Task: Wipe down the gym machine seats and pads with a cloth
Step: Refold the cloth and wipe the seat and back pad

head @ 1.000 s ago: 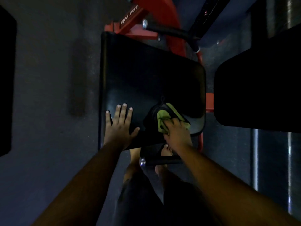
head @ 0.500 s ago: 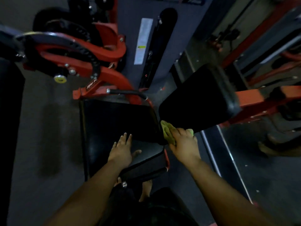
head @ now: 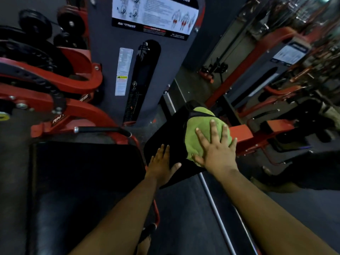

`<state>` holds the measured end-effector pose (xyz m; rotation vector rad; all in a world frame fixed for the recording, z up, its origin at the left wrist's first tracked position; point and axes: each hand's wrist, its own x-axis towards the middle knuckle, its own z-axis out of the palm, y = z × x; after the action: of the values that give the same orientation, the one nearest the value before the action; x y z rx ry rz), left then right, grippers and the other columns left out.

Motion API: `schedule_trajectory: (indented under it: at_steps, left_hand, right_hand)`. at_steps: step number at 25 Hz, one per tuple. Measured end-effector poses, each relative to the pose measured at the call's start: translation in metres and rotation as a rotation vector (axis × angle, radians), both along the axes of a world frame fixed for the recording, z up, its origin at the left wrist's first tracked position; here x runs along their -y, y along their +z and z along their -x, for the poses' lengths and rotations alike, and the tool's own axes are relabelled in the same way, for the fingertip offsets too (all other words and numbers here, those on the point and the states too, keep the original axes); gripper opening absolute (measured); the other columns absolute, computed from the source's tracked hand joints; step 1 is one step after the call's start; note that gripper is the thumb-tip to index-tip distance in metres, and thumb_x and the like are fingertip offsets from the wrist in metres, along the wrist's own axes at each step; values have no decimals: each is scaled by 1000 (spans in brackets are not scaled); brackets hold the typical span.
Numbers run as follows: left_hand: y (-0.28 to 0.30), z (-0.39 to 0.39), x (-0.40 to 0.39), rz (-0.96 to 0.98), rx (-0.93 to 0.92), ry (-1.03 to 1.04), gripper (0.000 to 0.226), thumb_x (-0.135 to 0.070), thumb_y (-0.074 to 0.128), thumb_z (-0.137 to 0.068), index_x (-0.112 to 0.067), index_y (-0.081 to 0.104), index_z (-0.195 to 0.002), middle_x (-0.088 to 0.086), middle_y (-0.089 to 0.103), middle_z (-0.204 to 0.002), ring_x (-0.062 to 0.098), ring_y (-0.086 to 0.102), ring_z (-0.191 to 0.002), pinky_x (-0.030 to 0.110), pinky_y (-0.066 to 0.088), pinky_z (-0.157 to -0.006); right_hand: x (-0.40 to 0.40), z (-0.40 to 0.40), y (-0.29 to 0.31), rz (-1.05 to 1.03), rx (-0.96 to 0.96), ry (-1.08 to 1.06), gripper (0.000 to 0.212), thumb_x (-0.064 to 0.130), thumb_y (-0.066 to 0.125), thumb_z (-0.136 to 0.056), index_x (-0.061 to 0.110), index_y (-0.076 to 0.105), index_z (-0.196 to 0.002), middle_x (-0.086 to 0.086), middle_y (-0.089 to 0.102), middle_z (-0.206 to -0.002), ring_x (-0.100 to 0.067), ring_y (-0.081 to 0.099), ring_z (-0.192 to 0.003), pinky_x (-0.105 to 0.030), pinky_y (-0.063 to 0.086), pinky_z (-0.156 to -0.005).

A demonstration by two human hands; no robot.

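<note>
Where fingers [head: 213, 131] spread, rumpled green cloth [head: 200, 129].

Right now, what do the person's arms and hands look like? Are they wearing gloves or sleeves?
No gloves and no sleeves show. Both forearms are bare from the bottom of the picture up to the wrists. The left hand and the right hand are bare too, with short fingernails. No watch, ring or band can be seen on either wrist, though the light is dim.

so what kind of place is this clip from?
Almost certainly a gym: red-framed weight machines, a weight stack tower with an exercise chart, and black padded seats. The right hand presses a green cloth flat on a pad.
</note>
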<state>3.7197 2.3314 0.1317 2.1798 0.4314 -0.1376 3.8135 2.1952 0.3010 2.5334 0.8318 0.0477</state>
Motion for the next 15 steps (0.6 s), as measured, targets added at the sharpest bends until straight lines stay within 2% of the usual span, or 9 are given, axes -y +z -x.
schedule_trajectory:
  at_steps: [3, 5, 7, 9, 12, 15]
  left_hand:
    - [-27, -27, 10, 54, 6, 3, 98, -75, 38, -91, -21, -3, -161, 4, -5, -170, 25, 6, -156, 50, 16, -123]
    - [-41, -32, 17, 93, 33, -21, 103, -83, 28, -85, -23, -9, -160, 0, -12, -169, 21, 2, -156, 51, 16, -123]
    - [-50, -34, 19, 139, 63, -12, 104, -84, 26, -83, -26, -13, -159, -3, -16, -168, 18, -2, -156, 52, 14, -123]
    - [-52, -36, 21, 155, 89, 11, 100, -79, 33, -88, -26, -13, -159, -2, -16, -168, 18, -1, -156, 54, 14, -123]
    - [-54, -33, 26, 163, 97, 35, 99, -73, 42, -91, -26, -11, -160, -2, -17, -168, 21, 0, -156, 55, 13, -123]
    - [-55, -31, 31, 184, 102, 50, 98, -75, 39, -90, -31, -14, -159, -7, -22, -167, 16, -9, -155, 54, 9, -124]
  right_hand:
    - [-35, -36, -2, 26, 13, 54, 92, 76, 44, -87, 46, -10, -155, -5, -34, -161, -50, -5, -149, -65, 43, -101]
    - [-67, -57, 1, 68, 5, 60, 94, 73, 49, -87, 46, -7, -156, -5, -30, -162, -51, -1, -149, -62, 48, -95]
    - [-92, -74, 4, 93, -4, 61, 92, 72, 52, -86, 47, -2, -156, -3, -25, -164, -51, 1, -148, -63, 48, -95]
    - [-96, -78, 7, 113, -17, 97, 87, 71, 50, -88, 47, 3, -157, -1, -22, -165, -50, 1, -149, -62, 46, -97]
    - [-43, -46, 4, 136, 4, 177, 78, 66, 47, -90, 45, 13, -157, 0, -20, -167, -46, -2, -150, -60, 40, -103]
    - [19, -1, -5, 167, 98, 220, 80, 66, 55, -85, 40, 29, -156, -2, -3, -170, -46, 2, -151, -68, 33, -106]
